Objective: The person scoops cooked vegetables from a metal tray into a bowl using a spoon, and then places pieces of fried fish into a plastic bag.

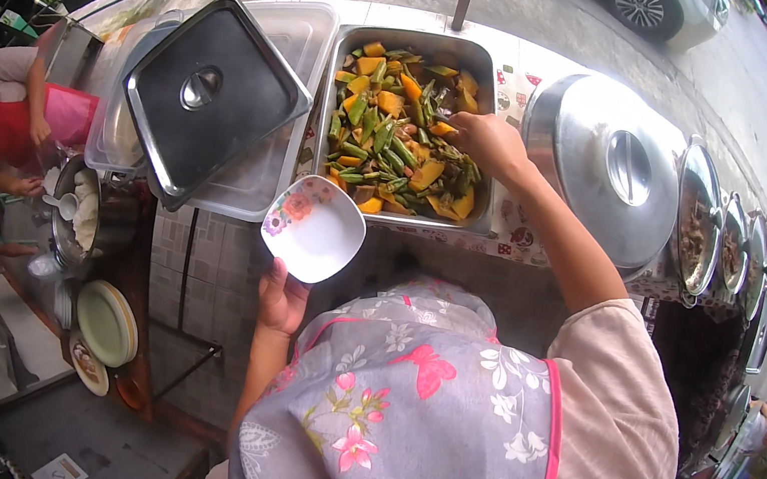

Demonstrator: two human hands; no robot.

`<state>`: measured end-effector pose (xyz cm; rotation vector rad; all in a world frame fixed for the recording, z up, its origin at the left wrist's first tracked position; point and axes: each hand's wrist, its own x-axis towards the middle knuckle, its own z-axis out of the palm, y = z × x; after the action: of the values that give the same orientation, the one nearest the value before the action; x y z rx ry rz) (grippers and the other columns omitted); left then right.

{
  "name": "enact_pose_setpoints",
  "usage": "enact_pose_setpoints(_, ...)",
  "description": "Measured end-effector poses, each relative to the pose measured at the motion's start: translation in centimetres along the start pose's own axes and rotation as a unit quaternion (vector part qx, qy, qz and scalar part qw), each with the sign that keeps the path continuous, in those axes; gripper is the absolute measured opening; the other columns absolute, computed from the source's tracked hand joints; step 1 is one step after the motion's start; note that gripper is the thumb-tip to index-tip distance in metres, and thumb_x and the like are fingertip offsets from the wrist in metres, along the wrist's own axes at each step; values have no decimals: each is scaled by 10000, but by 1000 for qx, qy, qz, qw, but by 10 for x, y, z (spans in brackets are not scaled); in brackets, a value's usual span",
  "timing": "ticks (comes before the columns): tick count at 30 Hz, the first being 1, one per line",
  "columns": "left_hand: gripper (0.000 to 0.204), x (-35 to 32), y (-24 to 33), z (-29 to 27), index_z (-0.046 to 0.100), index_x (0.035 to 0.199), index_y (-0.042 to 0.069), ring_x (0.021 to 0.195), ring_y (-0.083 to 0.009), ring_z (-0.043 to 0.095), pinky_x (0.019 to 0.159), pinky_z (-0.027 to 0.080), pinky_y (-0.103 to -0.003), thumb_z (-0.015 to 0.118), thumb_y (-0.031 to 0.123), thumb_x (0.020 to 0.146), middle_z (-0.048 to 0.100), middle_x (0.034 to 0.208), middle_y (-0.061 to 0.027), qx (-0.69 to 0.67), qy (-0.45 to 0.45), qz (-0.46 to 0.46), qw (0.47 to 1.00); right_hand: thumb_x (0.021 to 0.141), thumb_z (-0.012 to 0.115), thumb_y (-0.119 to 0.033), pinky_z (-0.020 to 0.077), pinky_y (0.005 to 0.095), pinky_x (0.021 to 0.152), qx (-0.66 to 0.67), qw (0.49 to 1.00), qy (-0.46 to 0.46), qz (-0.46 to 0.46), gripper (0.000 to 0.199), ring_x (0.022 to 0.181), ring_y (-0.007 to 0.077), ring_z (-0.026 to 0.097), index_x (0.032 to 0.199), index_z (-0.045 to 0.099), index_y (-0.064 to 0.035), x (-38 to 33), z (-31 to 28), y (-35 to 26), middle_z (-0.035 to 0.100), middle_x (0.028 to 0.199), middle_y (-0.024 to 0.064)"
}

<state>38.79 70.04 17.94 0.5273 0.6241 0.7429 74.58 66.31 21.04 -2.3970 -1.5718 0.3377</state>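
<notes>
My left hand grips the edge of a white square bowl with a floral print. The bowl is tilted and has nothing in it, just off the near left corner of a deep steel tray. Cut squash, okra, green beans and dark leafy pieces make up the vegetable stew in that tray. Over the tray's right side, my right hand is closed, fingers curled down at the stew. What its fingers hold, if anything, is hidden.
A steel lid lies tilted on a clear plastic bin at left. A big round lidded pot and more dishes stand at right. Another person works at far left by a rice pot; stacked plates are nearer.
</notes>
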Motion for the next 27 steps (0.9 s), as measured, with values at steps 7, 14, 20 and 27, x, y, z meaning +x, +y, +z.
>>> enact_pose_setpoints(7, 472, 11, 7, 12, 423, 1179, 2, 1036, -189, 515, 871, 444, -324, 556, 299, 837, 507, 1151, -88, 20, -8, 8, 1000, 791, 551, -217, 458, 388, 707, 106, 994, -12, 28, 237, 799, 320, 584, 982, 607, -88, -5, 4, 15, 619, 853, 151)
enact_pose_setpoints(14, 400, 32, 11, 30, 440, 1154, 21, 970, -159, 547, 788, 498, -289, 536, 266, 853, 523, 1113, -73, 46, -16, 12, 999, 795, 579, -255, 448, 378, 702, 158, 987, -29, 15, 277, 801, 319, 582, 1013, 603, -86, -17, -12, 18, 617, 869, 155)
enact_pose_setpoints(20, 362, 52, 8, 55, 444, 1155, 50, 990, -165, 536, 789, 500, -295, 529, 240, 858, 525, 1105, -65, 47, -27, 47, 997, 797, 547, -183, 449, 366, 715, 195, 977, -71, 42, 257, 820, 301, 585, 1028, 597, -81, -29, -30, 19, 621, 888, 138)
enact_pose_setpoints(27, 301, 63, 2, 57, 460, 1127, 60, 984, -153, 536, 803, 493, -295, 520, 195, 865, 529, 1098, -55, 75, -21, 31, 996, 816, 493, -112, 449, 337, 684, 210, 974, -89, 2, 279, 713, 238, 593, 1079, 570, -55, -30, -60, 18, 615, 823, 168)
